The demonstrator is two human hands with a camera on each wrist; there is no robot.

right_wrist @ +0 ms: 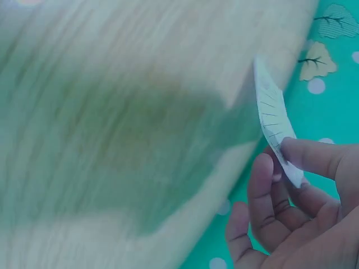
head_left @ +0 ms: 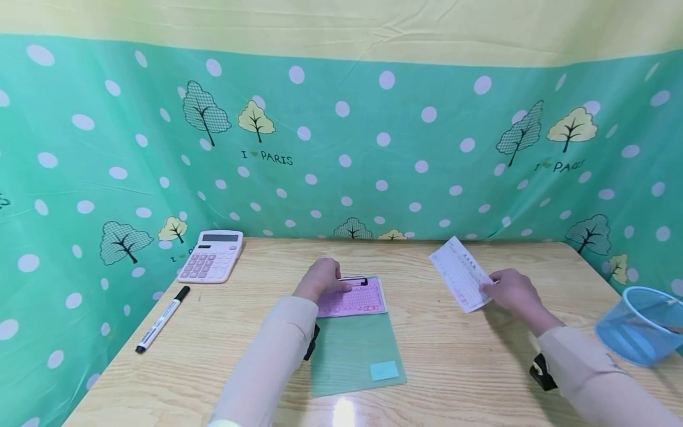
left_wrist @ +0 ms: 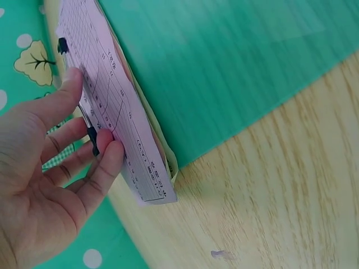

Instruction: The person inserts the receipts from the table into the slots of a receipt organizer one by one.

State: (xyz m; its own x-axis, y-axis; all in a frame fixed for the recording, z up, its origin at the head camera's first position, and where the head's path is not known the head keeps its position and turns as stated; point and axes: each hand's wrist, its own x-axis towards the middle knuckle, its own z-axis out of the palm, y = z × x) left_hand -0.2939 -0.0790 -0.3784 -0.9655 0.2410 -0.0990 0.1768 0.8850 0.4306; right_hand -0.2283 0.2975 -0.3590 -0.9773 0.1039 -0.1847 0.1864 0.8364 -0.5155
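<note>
A green translucent clipboard (head_left: 354,350) lies on the table with a pad of pink printed forms (head_left: 352,302) at its far end. Across the top of the pad runs a thin metal clip (left_wrist: 84,112) with black ends. My left hand (head_left: 321,280) holds this clip, thumb and fingertips against its bar. Off to the right, my right hand (head_left: 512,290) pinches a corner of a white printed slip (head_left: 461,273) between thumb and fingers. The slip is tilted, seen nearly edge-on in the right wrist view. A pale blue label (head_left: 384,370) sits on the clipboard's near corner.
A pink calculator (head_left: 212,256) stands at the back left, with a black-and-white marker (head_left: 162,320) nearer the left edge. A blue mesh basket (head_left: 642,326) is at the right edge. A green dotted curtain (head_left: 363,142) hangs behind the wooden table (head_left: 240,356).
</note>
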